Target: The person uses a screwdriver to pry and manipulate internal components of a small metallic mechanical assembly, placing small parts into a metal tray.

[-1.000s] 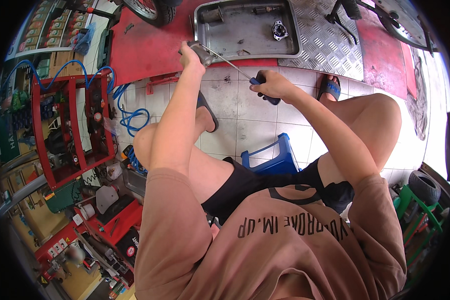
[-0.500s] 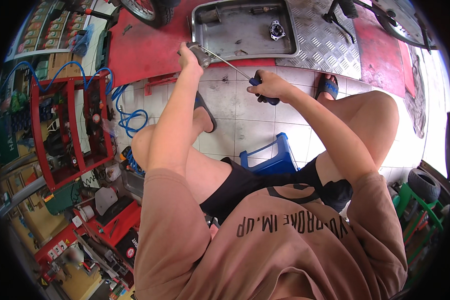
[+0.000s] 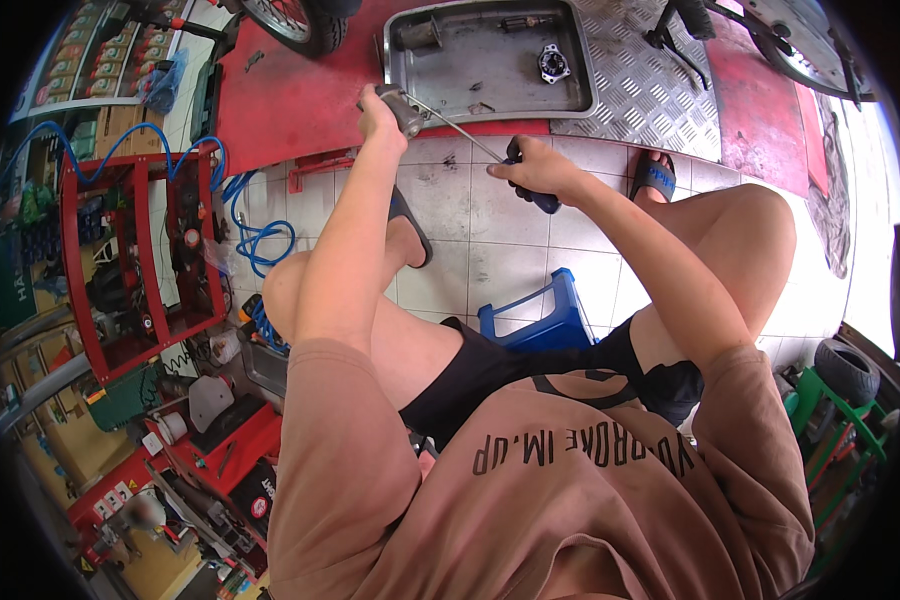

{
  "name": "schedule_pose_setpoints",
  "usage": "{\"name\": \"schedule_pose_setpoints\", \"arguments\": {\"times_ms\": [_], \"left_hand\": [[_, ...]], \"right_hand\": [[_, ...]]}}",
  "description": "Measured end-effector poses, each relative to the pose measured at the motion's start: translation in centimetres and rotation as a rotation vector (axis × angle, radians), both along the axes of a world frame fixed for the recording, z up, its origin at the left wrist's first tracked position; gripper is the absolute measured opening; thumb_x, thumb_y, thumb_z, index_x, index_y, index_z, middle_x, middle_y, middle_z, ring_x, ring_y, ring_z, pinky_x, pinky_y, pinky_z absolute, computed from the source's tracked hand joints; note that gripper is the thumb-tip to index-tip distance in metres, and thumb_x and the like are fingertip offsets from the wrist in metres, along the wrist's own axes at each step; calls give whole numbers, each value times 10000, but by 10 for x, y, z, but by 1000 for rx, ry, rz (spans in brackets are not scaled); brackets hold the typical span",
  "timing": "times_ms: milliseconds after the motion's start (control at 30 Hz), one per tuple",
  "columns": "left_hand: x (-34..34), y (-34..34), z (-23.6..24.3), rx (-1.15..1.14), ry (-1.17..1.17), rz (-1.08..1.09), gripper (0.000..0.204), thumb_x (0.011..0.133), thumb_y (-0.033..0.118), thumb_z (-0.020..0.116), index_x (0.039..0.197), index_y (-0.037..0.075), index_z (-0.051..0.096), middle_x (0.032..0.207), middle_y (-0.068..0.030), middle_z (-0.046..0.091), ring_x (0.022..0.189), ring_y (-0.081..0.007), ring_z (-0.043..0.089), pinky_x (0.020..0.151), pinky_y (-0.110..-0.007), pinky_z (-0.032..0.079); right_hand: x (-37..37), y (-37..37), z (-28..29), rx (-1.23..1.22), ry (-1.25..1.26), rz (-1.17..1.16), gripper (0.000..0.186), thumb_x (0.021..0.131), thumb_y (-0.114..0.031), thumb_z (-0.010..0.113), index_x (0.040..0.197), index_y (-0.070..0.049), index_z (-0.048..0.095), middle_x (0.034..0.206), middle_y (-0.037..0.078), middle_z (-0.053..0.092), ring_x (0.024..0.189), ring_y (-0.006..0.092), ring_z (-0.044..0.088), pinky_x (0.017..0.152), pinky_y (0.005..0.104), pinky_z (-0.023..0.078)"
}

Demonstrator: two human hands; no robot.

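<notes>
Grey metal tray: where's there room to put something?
The tray is bare between the dull metal cylinder and the lugged silver disc. Crowded: top edge, with that cylinder and a slim dark part; small bits lie near its bottom.

Screwdriver handle (image 3: 543,203) is coloured dark blue and black, shaft (image 3: 460,133) silver. Dull grey seen on metal part (image 3: 402,114) and tray (image 3: 485,78). Platform (image 3: 290,105) coloured red; silver plate (image 3: 640,95) patterned with raised treads. White tiles (image 3: 440,215) smudged dark. Stool (image 3: 567,308) coloured blue; brown T-shirt (image 3: 570,510) printed black.
</notes>
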State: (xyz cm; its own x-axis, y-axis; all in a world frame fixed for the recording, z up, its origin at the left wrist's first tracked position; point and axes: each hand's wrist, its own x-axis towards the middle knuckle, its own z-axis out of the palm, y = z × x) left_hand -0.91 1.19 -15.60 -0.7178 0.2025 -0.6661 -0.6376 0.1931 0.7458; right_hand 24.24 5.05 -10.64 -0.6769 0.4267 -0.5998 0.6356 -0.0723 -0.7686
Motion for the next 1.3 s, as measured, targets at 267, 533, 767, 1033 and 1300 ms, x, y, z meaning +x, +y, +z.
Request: {"name": "schedule_pose_setpoints", "arguments": {"times_ms": [267, 533, 767, 1033, 1300], "left_hand": [[-6, 6, -12, -6, 13, -69, 511, 856, 552, 465, 1104, 116, 565, 996, -93, 623, 826, -265, 626, 716, -572, 471], [1, 5, -4, 22, -9, -18, 529, 822, 505, 563, 1064, 36, 603, 954, -95, 629, 769, -220, 646, 643, -385, 543], [-3, 6, -7, -3, 2, -46, 523, 843, 546, 496, 1096, 97, 584, 993, -87, 624, 817, -238, 627, 682, -468, 500], [-4, 5, -5, -5, -18, -66, 517, 832, 565, 489, 1091, 126, 574, 986, -78, 617, 830, -248, 616, 656, -496, 484], [2, 5, -8, -5, -8, -26, 516, 825, 521, 545, 1057, 64, 598, 956, -90, 626, 788, -231, 637, 646, -422, 524]], "right_hand": [[3, 1, -32, -30, 56, 22, 330, 846, -259, 618, 920, 60, 574, 738, 116, 623, 610, 161, 595, 575, 311, 486], [-2, 6, -23, -52, -28, -49, 370, 846, -262, 615, 1005, 72, 595, 745, 111, 631, 607, 162, 602, 588, 314, 489], [2, 0, -35, 194, 20, 33, 320, 853, -234, 595, 925, 78, 590, 750, 111, 626, 627, 169, 609, 611, 318, 495], [-2, 6, -39, -29, 15, 33, 315, 813, -237, 660, 875, 62, 585, 749, 105, 621, 616, 186, 615, 636, 329, 507], [3, 1, -16, 114, -51, 53, 328, 846, -262, 604, 896, 62, 594, 750, 110, 639, 603, 175, 610, 612, 317, 499]]}}
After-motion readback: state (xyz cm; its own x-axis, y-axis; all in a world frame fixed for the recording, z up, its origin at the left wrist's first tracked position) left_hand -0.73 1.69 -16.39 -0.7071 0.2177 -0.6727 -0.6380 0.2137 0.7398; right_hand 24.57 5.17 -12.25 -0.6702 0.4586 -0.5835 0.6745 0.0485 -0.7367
